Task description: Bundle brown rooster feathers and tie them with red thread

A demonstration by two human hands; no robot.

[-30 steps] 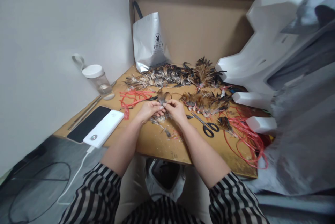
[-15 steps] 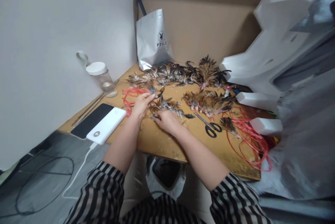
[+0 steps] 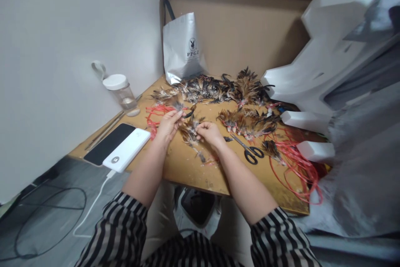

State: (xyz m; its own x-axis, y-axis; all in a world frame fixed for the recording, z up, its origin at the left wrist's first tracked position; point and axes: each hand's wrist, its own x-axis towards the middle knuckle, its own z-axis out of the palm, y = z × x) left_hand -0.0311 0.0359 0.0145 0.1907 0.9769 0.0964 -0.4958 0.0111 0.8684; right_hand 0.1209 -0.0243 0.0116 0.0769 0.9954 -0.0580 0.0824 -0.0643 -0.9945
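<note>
My left hand (image 3: 169, 125) is closed in a pinch on feathers (image 3: 178, 106), grey and brown with a dark tip, above the table's left half. Across from it, my right hand (image 3: 210, 133) pinches at the edge of a loose brown and grey feather pile (image 3: 189, 131). What exactly lies between its fingertips looks like a feather, though it is small. Right of that hand rest scissors (image 3: 250, 150) with black handles. Behind them lies a row of brown feather bunches (image 3: 248, 123) tied with pink string.
More feather bunches (image 3: 212, 88) line the back, before a silver bag (image 3: 181, 50). Red plastic string (image 3: 300, 163) tangles at the right by white foam (image 3: 315, 150). On the left are a phone (image 3: 109, 144), a white power bank (image 3: 126, 150) and a lidded jar (image 3: 120, 90).
My right hand has moved up and to the right from low over the feather pile. More of the pile, with bits near the front, now shows. My left hand has barely moved.
</note>
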